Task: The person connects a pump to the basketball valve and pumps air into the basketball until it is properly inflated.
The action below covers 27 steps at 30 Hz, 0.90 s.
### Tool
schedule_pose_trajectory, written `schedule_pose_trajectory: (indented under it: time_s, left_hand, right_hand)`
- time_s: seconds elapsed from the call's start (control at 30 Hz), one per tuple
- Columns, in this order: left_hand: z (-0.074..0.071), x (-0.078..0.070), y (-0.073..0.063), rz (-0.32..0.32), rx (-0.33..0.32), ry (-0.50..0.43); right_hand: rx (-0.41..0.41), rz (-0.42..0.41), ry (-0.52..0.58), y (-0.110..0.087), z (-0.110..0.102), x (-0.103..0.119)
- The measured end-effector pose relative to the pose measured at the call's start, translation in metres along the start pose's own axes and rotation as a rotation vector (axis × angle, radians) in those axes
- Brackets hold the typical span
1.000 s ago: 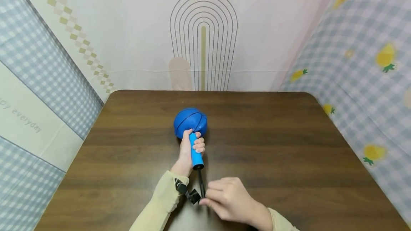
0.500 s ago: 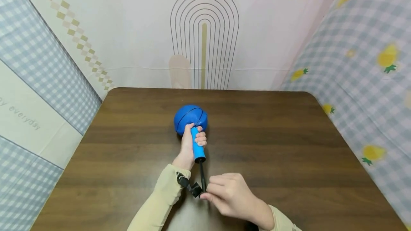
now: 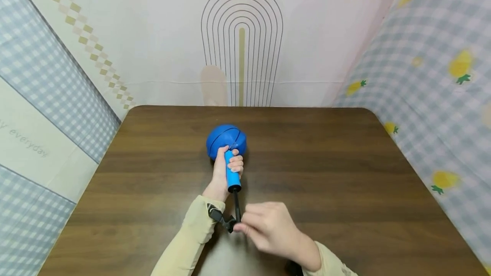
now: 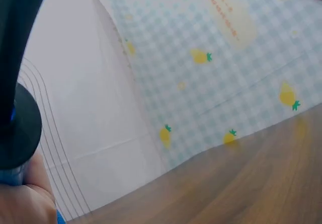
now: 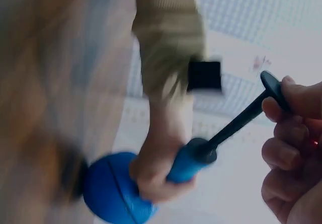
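A blue ball [image 3: 224,137] with black seam lines rests on the table. My left hand [image 3: 218,180] grips the blue barrel [image 3: 233,180] of a small hand pump, its far end right at the ball. The pump's black rod [image 3: 236,203] is drawn out toward me. At the rod's near end, my right hand [image 3: 270,230] pinches the round black handle [image 5: 270,84] between thumb and forefinger, seen best in the right wrist view. The other right fingers curl below it. In the left wrist view the rod [image 4: 20,38] and the barrel's black cap [image 4: 22,133] loom close.
The brown wooden table [image 3: 337,173] extends on both sides of the hands. A patterned white cloth [image 3: 318,33] hangs behind it, with checked cloth [image 3: 418,80] at the right and left. A black strap with a camera mount [image 3: 216,214] circles the left wrist.
Both hands and the pump have shifted slightly away from me, with the ball also a little higher in view. The rod remains drawn out and both hands keep their hold.
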<state>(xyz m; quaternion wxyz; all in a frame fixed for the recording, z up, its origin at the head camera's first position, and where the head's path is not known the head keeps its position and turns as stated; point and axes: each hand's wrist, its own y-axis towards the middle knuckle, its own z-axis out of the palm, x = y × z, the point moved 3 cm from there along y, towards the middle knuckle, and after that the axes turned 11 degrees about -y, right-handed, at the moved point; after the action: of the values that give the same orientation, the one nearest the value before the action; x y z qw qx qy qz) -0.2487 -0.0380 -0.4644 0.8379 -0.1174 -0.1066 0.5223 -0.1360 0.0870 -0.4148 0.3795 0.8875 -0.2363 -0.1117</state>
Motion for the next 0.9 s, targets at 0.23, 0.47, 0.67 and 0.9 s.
schedule_pose_trajectory:
  time_s: [0.23, 0.47, 0.67, 0.9]
  left_hand:
    - [0.003, -0.001, -0.001, 0.026, 0.004, 0.027]
    - [0.0, -0.004, -0.005, 0.045, -0.008, 0.032]
    - [0.001, 0.0, -0.006, 0.05, -0.013, 0.028]
    - [-0.001, -0.002, -0.006, 0.065, -0.024, 0.073]
  right_hand:
    - [-0.006, 0.147, -0.085, 0.009, 0.017, -0.02]
    - [-0.005, -0.019, -0.028, 0.005, 0.004, -0.001]
    - [-0.004, 0.066, -0.056, 0.014, 0.016, -0.023]
    - [-0.019, -0.058, -0.003, 0.002, 0.001, 0.002]
